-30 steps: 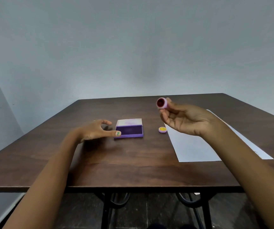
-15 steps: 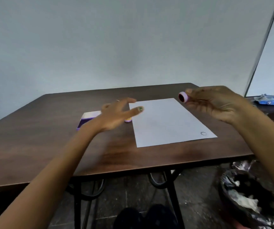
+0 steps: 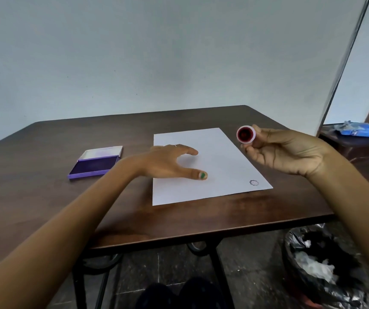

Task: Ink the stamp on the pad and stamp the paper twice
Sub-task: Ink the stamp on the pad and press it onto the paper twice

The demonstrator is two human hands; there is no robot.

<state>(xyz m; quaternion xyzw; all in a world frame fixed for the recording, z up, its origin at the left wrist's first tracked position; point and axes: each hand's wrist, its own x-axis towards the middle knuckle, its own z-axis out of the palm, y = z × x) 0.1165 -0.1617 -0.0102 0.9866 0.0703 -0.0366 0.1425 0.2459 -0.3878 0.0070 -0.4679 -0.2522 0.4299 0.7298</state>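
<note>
My right hand (image 3: 281, 150) holds a small round pink stamp (image 3: 245, 134) in the air above the right edge of the white paper (image 3: 221, 166), with its dark red inked face turned toward me. One faint round stamp mark (image 3: 254, 182) shows near the paper's near right corner. My left hand (image 3: 170, 162) rests with fingers spread on the paper's left part, holding nothing. The purple ink pad (image 3: 95, 163) lies open on the brown table (image 3: 45, 197) to the left of the paper, lid tipped back.
A black bin with a liner (image 3: 321, 268) stands on the floor at the right, below the table edge. A side table with a blue packet (image 3: 361, 131) is at the far right. The table's near edge runs across below my forearms.
My view has swung right. My left hand has left the ink pad and come down onto the paper. My right hand has carried the stamp over the paper's right edge, face turned toward me.
</note>
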